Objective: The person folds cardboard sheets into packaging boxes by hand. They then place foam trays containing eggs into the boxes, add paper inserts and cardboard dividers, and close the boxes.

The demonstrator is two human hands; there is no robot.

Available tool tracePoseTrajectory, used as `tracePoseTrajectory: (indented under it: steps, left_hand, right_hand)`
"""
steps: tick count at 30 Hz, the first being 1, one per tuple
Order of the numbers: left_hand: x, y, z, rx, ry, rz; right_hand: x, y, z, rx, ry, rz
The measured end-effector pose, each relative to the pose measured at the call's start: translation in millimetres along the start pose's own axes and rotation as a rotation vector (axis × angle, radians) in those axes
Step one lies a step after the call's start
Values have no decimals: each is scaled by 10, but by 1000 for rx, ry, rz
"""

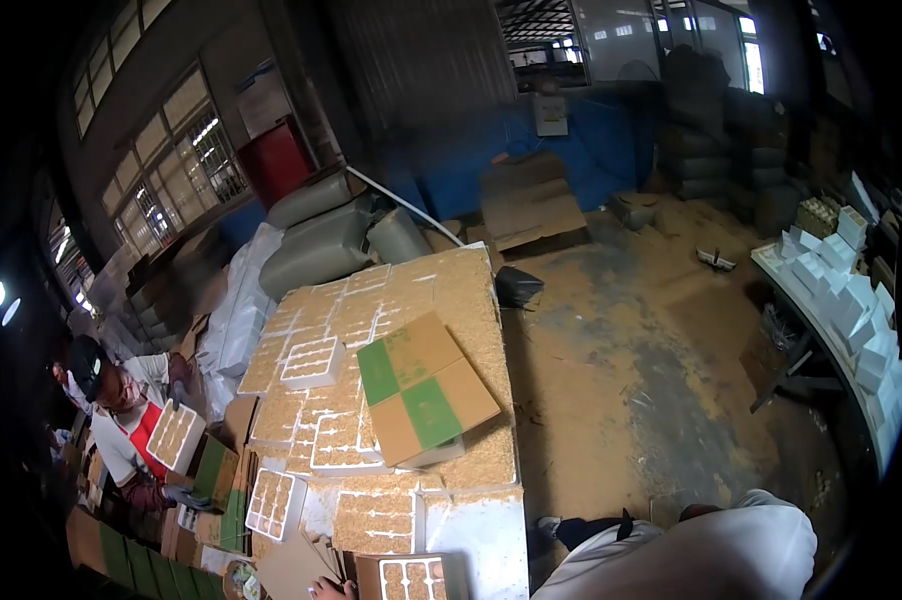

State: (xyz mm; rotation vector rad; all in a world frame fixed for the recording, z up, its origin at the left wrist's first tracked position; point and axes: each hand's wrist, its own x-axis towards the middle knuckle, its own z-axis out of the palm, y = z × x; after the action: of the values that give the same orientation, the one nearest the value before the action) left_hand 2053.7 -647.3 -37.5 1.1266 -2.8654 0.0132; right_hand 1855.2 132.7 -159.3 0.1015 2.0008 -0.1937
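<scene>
At the bottom edge, the fingers of my left hand point(332, 589) are curled at the left side of an open cardboard box point(455, 574); the rest of the hand is cut off by the frame. Inside the box sits a white tray point(411, 566) with divided cells. Folded brown cardboard point(296, 567) lies just left of the fingers. Beyond, on the table, are a tray of tan shavings point(373, 522) and a tilted white tray point(274, 503). A green-and-brown carton point(461, 385) rests over the trays farther up. My right hand is out of view.
A co-worker point(136, 420) at the left holds a white celled tray point(176, 437) over a carton. A white shirt point(691, 560) fills the lower right. Stuffed grey sacks point(316, 250) lie behind the table. White boxes point(836, 280) cover a side table at right.
</scene>
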Motion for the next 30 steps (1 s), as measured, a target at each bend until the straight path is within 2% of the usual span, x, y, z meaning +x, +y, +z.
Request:
tracePoseTrajectory:
  steps: [9,20,23,26,27,28,29,30]
  left_hand:
    - [60,122,14,-57,98,44]
    - [74,-58,67,-127,165,94]
    - [82,-308,187,-54,62,-45]
    - [355,-464,160,-293,540,-272]
    - [156,-492,-19,-337,709,-392]
    - [32,-256,-443,-246,792,-440]
    - [-87,-41,-791,-271,835,-617]
    - [-165,220,-1121,-434,1036,-678]
  right_hand:
    - [311,157,-45,1,-53,0]
    - [911,-15,-696,-163,-141,-43]
    - [1093,-104,-883,-231,-150,-68]
    - [1392,-315,-1231,-354,-138,-98]
    - [1533,-396,-1413,-415,-132,-121]
    - [1781,-477,-1609,-481,-112,-172]
    - [2150,-653,-1833,-518,-109,-262]
    - [1802,-1107,-2017,-355,-163,-140]
